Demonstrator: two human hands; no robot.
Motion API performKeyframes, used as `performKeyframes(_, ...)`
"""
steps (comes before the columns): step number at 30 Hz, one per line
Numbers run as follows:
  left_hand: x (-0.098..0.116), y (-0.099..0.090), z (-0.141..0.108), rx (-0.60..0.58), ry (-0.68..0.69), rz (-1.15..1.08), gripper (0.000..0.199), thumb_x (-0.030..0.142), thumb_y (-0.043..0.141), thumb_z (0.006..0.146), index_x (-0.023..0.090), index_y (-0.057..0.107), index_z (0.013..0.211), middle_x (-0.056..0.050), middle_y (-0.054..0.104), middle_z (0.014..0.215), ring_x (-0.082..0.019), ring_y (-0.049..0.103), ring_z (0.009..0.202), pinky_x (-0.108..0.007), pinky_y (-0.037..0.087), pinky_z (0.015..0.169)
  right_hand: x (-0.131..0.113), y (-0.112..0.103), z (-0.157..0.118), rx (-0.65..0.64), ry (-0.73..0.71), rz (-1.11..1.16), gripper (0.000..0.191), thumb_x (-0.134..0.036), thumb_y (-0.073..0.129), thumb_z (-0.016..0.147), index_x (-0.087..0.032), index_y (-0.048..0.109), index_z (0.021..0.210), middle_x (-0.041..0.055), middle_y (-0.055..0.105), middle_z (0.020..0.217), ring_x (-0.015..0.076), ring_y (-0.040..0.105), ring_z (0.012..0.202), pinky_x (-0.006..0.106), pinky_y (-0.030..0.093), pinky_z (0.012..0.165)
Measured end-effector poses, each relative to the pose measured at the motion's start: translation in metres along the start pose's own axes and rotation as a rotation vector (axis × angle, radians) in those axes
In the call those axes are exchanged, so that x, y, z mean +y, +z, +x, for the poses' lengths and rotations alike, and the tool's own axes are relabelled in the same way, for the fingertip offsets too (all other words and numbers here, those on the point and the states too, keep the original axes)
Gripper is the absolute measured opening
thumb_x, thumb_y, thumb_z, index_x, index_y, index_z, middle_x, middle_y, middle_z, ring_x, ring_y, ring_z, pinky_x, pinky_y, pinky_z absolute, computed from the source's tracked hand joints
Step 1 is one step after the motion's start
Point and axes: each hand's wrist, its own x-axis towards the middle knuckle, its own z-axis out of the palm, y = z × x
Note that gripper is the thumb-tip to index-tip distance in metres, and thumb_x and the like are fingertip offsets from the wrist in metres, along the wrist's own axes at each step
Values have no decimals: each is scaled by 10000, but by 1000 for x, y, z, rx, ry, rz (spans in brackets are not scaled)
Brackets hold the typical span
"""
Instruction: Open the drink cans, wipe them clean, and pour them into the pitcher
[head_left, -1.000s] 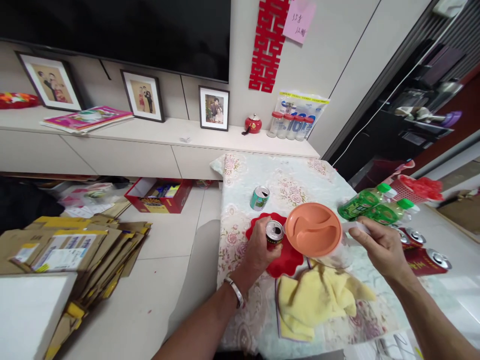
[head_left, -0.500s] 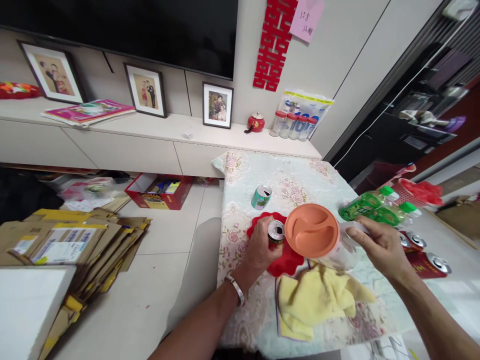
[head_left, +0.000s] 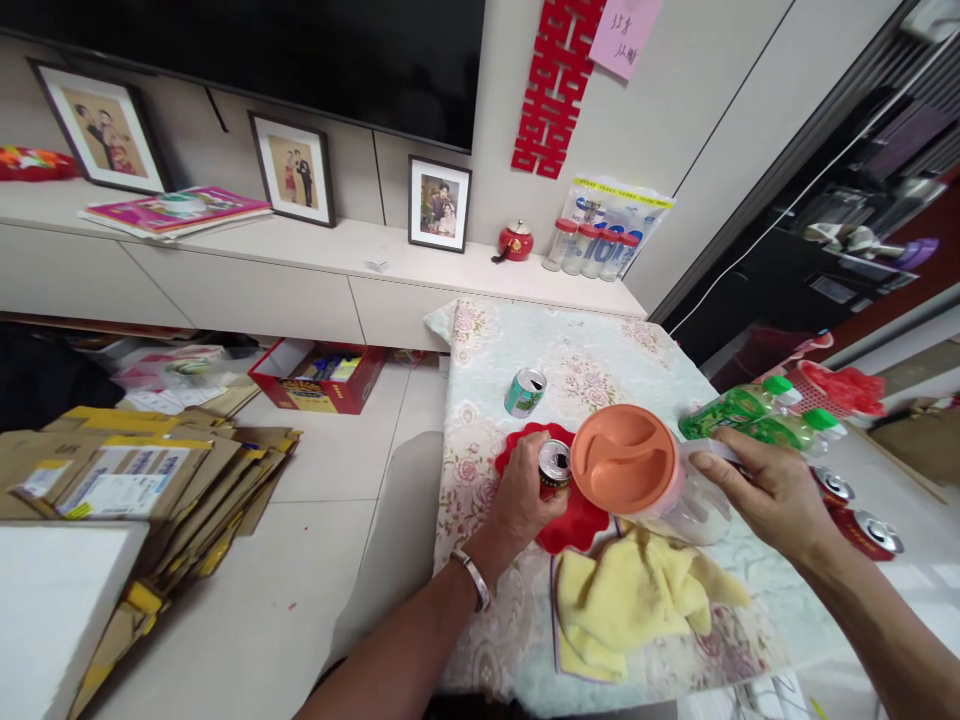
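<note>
My left hand (head_left: 525, 492) is wrapped round an opened drink can (head_left: 554, 460), whose top faces up over a red scalloped plate (head_left: 577, 528). My right hand (head_left: 765, 490) grips the pale handle of a clear plastic pitcher (head_left: 697, 515) with an orange lid (head_left: 624, 460). The lid's left edge is right beside the can's rim; whether they touch or any liquid flows, I cannot tell. Behind the plate stands an opened teal can (head_left: 526, 392). A crumpled yellow cloth (head_left: 637, 600) lies in front of the pitcher.
Two green-capped bottles (head_left: 739, 405) lie at the table's right side, with two opened red cans (head_left: 866, 533) near them. A floral cloth covers the table (head_left: 517, 640). Flattened cardboard (head_left: 150, 490) and a red box (head_left: 319, 378) are on the floor at left.
The view has shifted slightly. My two hands keep their holds on the can and the pitcher, with almost no visible movement between them.
</note>
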Motion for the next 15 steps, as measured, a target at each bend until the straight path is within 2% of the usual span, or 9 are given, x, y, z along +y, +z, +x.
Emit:
performKeyframes(5,-1,0,-1,-8,-12,-10,778,104,713,742,212,408,1449,-175,598,1407,-359,601,1350,-552,522,1146,-4,-3,4,-11,-47,-27,590,-717,596,911,-256,460,568,-49,406,443,102,384,374,282,287,383)
performKeyframes(10,-1,0,-1,-15,7,6,820,86,718,731,205,380,1468,-178,594,1413,-353,600,1354,-546,531,1140,-5,-5,7,-27,-110,-97,548,-699,554,946,-255,540,626,-40,481,467,112,448,391,266,345,388)
performKeyframes(15,-1,1,-2,12,42,41,846,82,728,725,218,359,1474,-165,601,1402,-345,614,1335,-548,554,1114,-10,-11,9,-102,-76,-170,523,-672,523,976,-248,544,671,-34,510,500,127,476,426,277,370,435)
